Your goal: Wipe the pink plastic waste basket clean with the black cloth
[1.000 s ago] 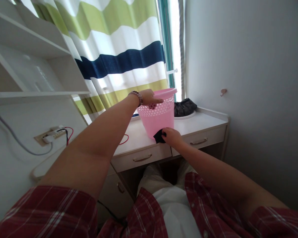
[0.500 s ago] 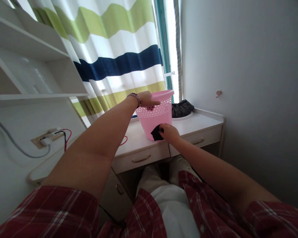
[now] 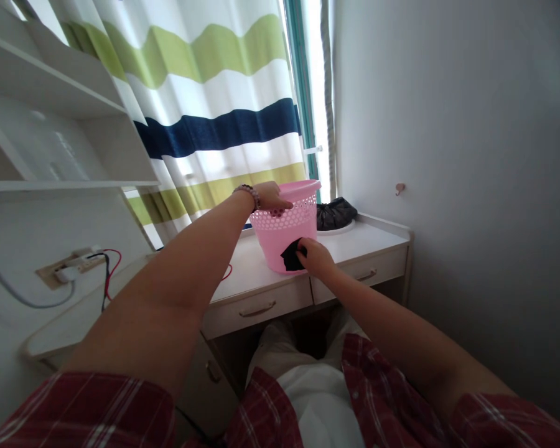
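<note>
A pink plastic wastebasket (image 3: 273, 242) with a band of holes below its rim stands upright on the white desk. My left hand (image 3: 268, 196), a beaded bracelet at its wrist, grips the basket near the rim; some fingers are hidden, and fingertips show through the holes. Low on the basket's front, my right hand (image 3: 315, 256) is closed on a black cloth (image 3: 292, 256) that lies against the pink wall. Behind the basket to the right, a black plastic bag (image 3: 336, 213) rests on a round white object (image 3: 338, 229).
The white desk (image 3: 242, 264) has drawers along its front. A striped curtain (image 3: 214, 130) hangs behind it. At left are a shelf (image 3: 70, 183) and a wall socket (image 3: 70, 267) with plugged-in cables. A small hook (image 3: 400, 188) sits on the right wall.
The whole view has shifted slightly, so things sit lower and further left. The black cloth shows more spread out against the basket. Both hands keep their hold.
</note>
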`<control>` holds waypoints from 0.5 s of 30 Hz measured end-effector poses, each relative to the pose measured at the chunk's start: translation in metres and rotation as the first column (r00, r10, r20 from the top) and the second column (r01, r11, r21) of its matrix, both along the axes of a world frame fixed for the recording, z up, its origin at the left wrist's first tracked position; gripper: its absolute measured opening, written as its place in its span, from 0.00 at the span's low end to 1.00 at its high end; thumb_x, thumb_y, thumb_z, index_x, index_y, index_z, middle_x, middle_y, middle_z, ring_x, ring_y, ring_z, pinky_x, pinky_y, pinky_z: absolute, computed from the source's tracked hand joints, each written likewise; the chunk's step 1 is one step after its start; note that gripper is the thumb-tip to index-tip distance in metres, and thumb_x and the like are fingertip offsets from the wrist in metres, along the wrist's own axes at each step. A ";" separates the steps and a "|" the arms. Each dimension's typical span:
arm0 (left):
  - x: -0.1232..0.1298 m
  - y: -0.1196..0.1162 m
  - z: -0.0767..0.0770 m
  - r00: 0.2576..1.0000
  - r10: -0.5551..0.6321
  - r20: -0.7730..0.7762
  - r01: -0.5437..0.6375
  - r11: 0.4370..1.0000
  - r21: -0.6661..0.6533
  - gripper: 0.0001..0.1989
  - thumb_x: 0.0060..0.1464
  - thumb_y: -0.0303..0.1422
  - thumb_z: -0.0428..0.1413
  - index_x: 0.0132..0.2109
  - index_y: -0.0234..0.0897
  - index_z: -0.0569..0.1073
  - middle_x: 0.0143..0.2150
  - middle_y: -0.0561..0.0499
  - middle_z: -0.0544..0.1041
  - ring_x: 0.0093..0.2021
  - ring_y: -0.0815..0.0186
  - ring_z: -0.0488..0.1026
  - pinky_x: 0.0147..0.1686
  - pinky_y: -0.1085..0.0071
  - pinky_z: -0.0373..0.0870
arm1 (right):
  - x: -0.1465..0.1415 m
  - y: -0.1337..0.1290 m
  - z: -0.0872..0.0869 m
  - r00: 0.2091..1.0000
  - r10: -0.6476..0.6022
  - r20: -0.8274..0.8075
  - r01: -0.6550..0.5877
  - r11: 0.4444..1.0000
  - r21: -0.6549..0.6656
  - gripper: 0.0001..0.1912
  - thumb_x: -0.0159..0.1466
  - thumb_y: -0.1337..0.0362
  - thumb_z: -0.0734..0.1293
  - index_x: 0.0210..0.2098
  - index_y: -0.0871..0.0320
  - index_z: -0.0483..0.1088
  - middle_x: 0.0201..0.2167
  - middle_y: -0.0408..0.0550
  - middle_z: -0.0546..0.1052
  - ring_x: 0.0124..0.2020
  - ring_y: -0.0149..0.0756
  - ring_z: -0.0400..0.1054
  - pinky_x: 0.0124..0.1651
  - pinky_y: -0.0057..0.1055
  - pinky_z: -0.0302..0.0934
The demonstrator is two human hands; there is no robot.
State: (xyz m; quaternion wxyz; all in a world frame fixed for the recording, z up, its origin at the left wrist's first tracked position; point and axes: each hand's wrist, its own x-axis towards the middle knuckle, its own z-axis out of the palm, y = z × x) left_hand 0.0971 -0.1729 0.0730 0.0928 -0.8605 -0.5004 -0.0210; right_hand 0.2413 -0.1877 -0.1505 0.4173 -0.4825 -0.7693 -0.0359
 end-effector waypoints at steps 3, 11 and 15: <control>0.001 -0.002 0.001 1.000 0.013 -0.012 -0.013 1.000 0.020 0.22 0.39 0.52 0.54 0.24 0.37 0.78 0.25 0.48 0.77 0.25 0.66 0.70 0.32 0.69 0.61 | 0.001 0.004 0.030 1.000 0.014 -0.006 -0.014 0.998 0.059 0.09 0.59 0.66 0.60 0.40 0.56 0.64 0.38 0.50 0.72 0.37 0.39 0.65 0.37 0.32 0.55; 0.002 -0.007 0.001 1.000 0.025 -0.018 -0.025 1.000 -0.001 0.16 0.37 0.47 0.56 0.23 0.38 0.77 0.26 0.50 0.78 0.25 0.68 0.70 0.29 0.71 0.62 | 0.008 0.004 0.010 0.998 -0.052 -0.020 0.053 0.998 0.032 0.12 0.59 0.69 0.58 0.42 0.58 0.62 0.41 0.53 0.71 0.39 0.41 0.65 0.37 0.32 0.54; 0.002 -0.005 0.002 0.999 0.039 -0.022 -0.039 0.999 -0.001 0.16 0.36 0.46 0.57 0.23 0.37 0.77 0.26 0.49 0.78 0.25 0.67 0.70 0.30 0.70 0.61 | 0.017 0.011 -0.024 0.994 -0.108 -0.007 0.107 0.990 -0.093 0.13 0.56 0.67 0.62 0.42 0.58 0.62 0.38 0.51 0.73 0.37 0.40 0.67 0.35 0.30 0.55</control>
